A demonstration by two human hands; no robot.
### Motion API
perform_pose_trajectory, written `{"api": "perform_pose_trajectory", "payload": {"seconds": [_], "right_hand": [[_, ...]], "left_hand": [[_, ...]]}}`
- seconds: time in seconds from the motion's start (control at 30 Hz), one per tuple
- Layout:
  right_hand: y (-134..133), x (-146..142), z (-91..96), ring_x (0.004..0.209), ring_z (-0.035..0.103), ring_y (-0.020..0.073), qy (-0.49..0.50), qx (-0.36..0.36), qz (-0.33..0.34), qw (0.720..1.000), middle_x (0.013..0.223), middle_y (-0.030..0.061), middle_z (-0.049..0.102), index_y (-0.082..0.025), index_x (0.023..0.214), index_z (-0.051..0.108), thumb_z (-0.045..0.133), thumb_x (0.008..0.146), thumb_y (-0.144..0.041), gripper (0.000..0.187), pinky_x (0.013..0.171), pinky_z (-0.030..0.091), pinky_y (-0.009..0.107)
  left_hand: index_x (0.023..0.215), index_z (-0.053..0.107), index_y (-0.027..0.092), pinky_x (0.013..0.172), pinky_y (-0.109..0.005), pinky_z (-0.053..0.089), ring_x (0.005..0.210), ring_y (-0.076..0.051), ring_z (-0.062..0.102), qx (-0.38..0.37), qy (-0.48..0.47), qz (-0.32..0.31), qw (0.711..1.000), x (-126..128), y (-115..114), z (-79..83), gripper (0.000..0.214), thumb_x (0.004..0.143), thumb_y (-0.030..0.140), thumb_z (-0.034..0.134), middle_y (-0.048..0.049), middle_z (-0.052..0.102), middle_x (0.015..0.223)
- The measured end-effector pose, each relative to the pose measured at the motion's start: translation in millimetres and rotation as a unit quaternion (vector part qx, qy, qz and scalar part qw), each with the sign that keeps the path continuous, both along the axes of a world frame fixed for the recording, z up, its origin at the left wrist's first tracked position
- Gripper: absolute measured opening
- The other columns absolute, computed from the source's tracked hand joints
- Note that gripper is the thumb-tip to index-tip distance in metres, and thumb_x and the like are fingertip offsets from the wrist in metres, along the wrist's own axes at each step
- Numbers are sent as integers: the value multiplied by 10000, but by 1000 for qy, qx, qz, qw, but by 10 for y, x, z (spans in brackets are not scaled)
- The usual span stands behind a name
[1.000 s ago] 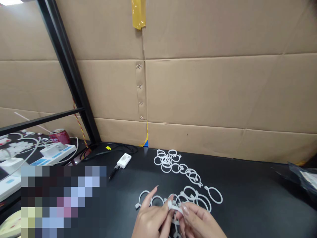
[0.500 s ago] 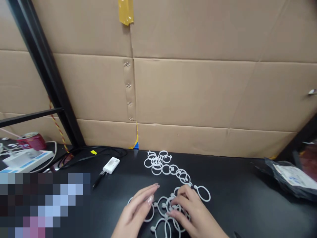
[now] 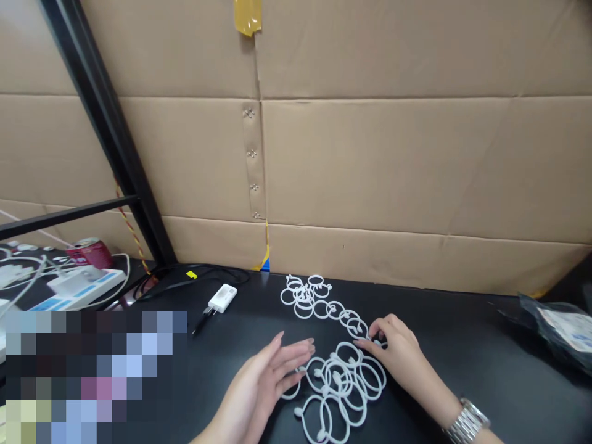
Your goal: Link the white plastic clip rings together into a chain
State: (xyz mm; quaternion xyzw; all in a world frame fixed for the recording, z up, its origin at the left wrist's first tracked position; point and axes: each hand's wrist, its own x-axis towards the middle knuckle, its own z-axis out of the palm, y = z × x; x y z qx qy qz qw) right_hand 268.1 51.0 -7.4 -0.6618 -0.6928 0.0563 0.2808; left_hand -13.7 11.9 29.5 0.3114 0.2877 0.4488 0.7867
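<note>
A pile of overlapping white rings (image 3: 340, 376), each with a small knob, lies on the black table (image 3: 430, 382) in front of me. My left hand (image 3: 277, 373) is at the pile's left side, fingers stretched out and palm turned toward the rings. It partly covers one ring (image 3: 291, 394) there. Above the pile's right edge, my right hand (image 3: 393, 342) has thumb and fingers pinched on a white ring, most of which is hidden behind them. Farther back, a second group of white rings (image 3: 304, 309) trails toward my right hand.
A white charger plug (image 3: 222, 298) with a black cable lies left of the rings. Farther left are a power strip (image 3: 76, 290), a red can (image 3: 90, 253) and cables. A black plastic package (image 3: 550, 327) is at the right. Cardboard (image 3: 393, 166) closes off the back.
My right hand has moved from over the pile to the lone ring at the right and pinches it. My left hand has opened out. The view has shifted slightly.
</note>
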Motion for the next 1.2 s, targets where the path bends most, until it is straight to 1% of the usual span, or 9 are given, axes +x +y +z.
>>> {"api": "perform_pose_trajectory", "payload": {"seconds": [0.13,0.23,0.43,0.53,0.7,0.87,0.97,1.07,1.2], "right_hand": [[8,0,5,726,552,248,3,7,6,1000,739,26,552,-234,661,593,658,750,-404,203,707,403,392],[22,19,15,696,553,239,10,13,11,1000,736,24,559,-238,640,596,644,757,-404,208,700,401,393],[15,12,57,656,553,218,59,28,8,998,715,30,553,-230,683,581,586,791,-422,221,650,435,357],[-5,-1,100,621,570,200,97,28,-5,995,692,30,579,-227,700,557,554,816,-441,243,607,452,329],[-18,14,135,607,621,204,157,25,-30,987,659,29,646,-228,739,565,584,796,-441,222,599,474,324],[24,92,118,712,662,230,218,50,-43,974,743,54,684,-217,837,577,597,775,-423,217,669,517,356],[33,111,129,717,668,222,251,64,-36,965,781,64,683,-209,882,564,575,789,-427,237,658,538,348],[5,68,155,699,660,210,258,59,-19,964,802,68,684,-207,859,572,562,799,-414,215,637,538,335],[-51,-40,175,677,629,205,227,48,-3,973,749,43,667,-217,827,600,574,794,-380,168,658,511,344]], "left_hand": [[1031,704,9,1022,-399,364,1196,-307,523,-10,-13,5,1000,4,-12,12,448,954,324,394,-165,616,1235],[1083,672,-10,1045,-404,331,1213,-303,511,-25,-49,1,998,-8,2,4,469,974,311,348,-181,601,1250],[1260,538,0,1069,-446,281,1269,-305,452,-102,-177,-74,976,-53,65,-11,559,964,423,325,-200,533,1319],[1282,505,-16,1068,-444,285,1277,-303,441,-113,-200,-78,970,-62,75,-13,570,965,424,329,-212,510,1335],[1277,501,-39,1060,-429,301,1271,-310,447,-111,-204,-78,970,-54,70,-18,570,972,410,325,-227,509,1330],[1251,530,-38,1040,-418,333,1259,-309,462,-94,-176,-58,978,-41,57,-10,535,983,382,335,-222,525,1316],[1237,550,-24,1040,-424,335,1254,-308,469,-87,-165,-61,981,-37,46,-4,477,976,328,361,-208,544,1303],[1222,572,-10,1063,-438,302,1256,-313,466,-59,-156,-67,984,-33,40,-12,420,946,261,409,-195,558,1293],[1205,596,8,1083,-460,259,1259,-327,458,-25,-143,-69,987,-31,33,-34,401,902,237,468,-189,562,1290]]}}
